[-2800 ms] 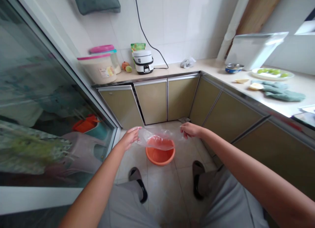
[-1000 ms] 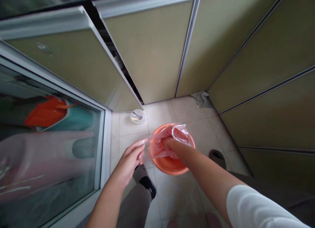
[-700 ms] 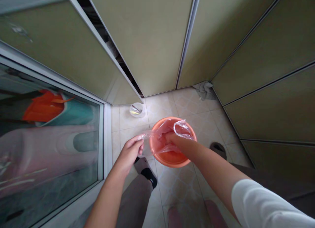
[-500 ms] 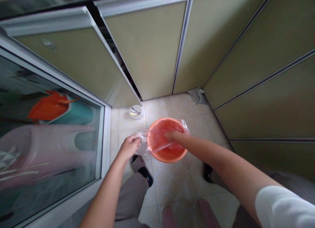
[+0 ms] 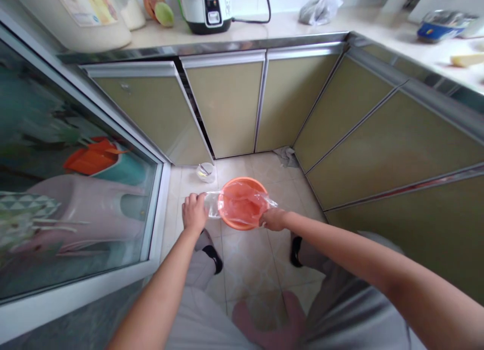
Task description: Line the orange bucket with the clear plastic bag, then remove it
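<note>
A clear plastic bag [image 5: 246, 198] stretches across the mouth of an orange bucket [image 5: 238, 228] on the tiled floor. My left hand [image 5: 194, 212] is closed on the bag's left end, just outside the bucket. At the bucket's right rim, my right hand [image 5: 273, 219] grips the other end of the bag with bent fingers. The bag lies over the opening, and the orange inside shows through it.
A small clear tub [image 5: 206, 172] sits by the slightly open cabinet door [image 5: 145, 105]. A grey cloth [image 5: 286, 156] lies in the corner. Glass door [image 5: 75, 229] at left; a rice cooker [image 5: 206, 9] stands on the counter [image 5: 280, 30].
My right hand has come out of the bucket to its right rim, pulling the bag across. The view has tilted up, bringing the counter into sight.
</note>
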The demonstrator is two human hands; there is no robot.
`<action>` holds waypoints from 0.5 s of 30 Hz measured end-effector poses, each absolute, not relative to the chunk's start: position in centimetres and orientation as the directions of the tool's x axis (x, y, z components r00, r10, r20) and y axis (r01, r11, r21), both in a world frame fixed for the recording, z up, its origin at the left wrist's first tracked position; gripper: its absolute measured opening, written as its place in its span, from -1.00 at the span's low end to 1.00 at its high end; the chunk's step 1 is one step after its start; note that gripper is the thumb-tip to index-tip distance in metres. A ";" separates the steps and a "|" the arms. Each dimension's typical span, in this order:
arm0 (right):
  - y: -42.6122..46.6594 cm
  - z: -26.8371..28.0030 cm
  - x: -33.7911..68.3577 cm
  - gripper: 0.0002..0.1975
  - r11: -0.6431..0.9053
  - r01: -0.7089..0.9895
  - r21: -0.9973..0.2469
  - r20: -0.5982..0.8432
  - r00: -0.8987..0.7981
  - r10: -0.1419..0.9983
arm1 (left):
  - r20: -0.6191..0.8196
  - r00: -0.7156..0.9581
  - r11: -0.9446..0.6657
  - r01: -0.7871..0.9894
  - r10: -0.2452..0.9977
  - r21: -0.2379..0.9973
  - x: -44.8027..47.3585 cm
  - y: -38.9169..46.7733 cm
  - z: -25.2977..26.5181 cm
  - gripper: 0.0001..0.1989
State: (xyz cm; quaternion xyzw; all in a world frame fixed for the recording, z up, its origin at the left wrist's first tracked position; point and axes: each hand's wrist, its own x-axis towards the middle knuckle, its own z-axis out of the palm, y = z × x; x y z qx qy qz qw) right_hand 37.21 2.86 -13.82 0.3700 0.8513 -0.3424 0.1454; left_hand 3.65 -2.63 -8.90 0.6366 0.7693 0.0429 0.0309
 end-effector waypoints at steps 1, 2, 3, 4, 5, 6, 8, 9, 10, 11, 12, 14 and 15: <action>2.4 -13.3 37.5 -0.65 0.490 0.722 -0.488 -0.507 -0.691 0.515 | -0.010 -0.071 0.072 0.990 0.997 0.117 4.5 -3.0 -8.8 -0.54; 2.2 -12.8 37.8 -0.59 0.480 0.719 -0.502 -0.505 -0.694 0.512 | -0.044 0.026 -0.019 0.989 0.999 0.147 5.3 -3.3 -8.9 -0.59; 2.1 -12.2 37.9 -0.54 0.461 0.721 -0.518 -0.488 -0.691 0.533 | -0.083 0.095 -0.078 0.980 0.992 0.184 6.0 -3.4 -9.0 -0.62; 2.1 -11.8 37.9 -0.49 0.426 0.726 -0.541 -0.441 -0.675 0.591 | -0.123 0.135 -0.105 0.969 0.983 0.223 6.6 -3.4 -9.4 -0.63; 2.1 -11.5 37.8 -0.46 0.388 0.724 -0.571 -0.380 -0.651 0.657 | -0.158 0.150 -0.105 0.960 0.976 0.259 6.9 -3.3 -9.8 -0.63; 2.3 -11.3 37.5 -0.43 0.356 0.713 -0.604 -0.313 -0.623 0.716 | -0.188 0.151 -0.091 0.952 0.971 0.293 7.1 -3.0 -10.3 -0.62; 2.6 -11.6 36.8 -0.40 0.325 0.675 -0.662 -0.197 -0.575 0.794 | -0.228 0.150 -0.064 0.936 0.962 0.347 7.2 -2.2 -11.5 -0.59; 2.8 -12.0 36.4 -0.40 0.326 0.661 -0.676 -0.159 -0.562 0.812 | -0.233 0.151 -0.057 0.929 0.961 0.366 7.1 -1.7 -12.2 -0.57; 3.1 -12.5 36.0 -0.40 0.330 0.658 -0.677 -0.138 -0.554 0.821 | -0.231 0.149 -0.052 0.924 0.962 0.380 6.9 -1.2 -12.9 -0.54; 3.3 -13.1 35.7 -0.40 0.330 0.670 -0.665 -0.137 -0.544 0.828 | -0.226 0.144 -0.047 0.921 0.964 0.386 6.7 -0.6 -13.5 -0.50; 3.6 -13.7 35.4 -0.40 0.320 0.696 -0.643 -0.152 -0.526 0.837 | -0.224 0.135 -0.038 0.921 0.965 0.388 6.5 0.0 -14.1 -0.46; 4.1 -14.9 35.1 -0.35 0.284 0.759 -0.585 -0.200 -0.475 0.857 | -0.242 0.103 -0.004 0.926 0.965 0.378 6.1 1.0 -15.0 -0.40; 4.5 -15.4 35.0 -0.32 0.264 0.786 -0.560 -0.222 -0.448 0.866 | -0.263 0.084 0.019 0.931 0.961 0.365 6.0 1.5 -15.4 -0.37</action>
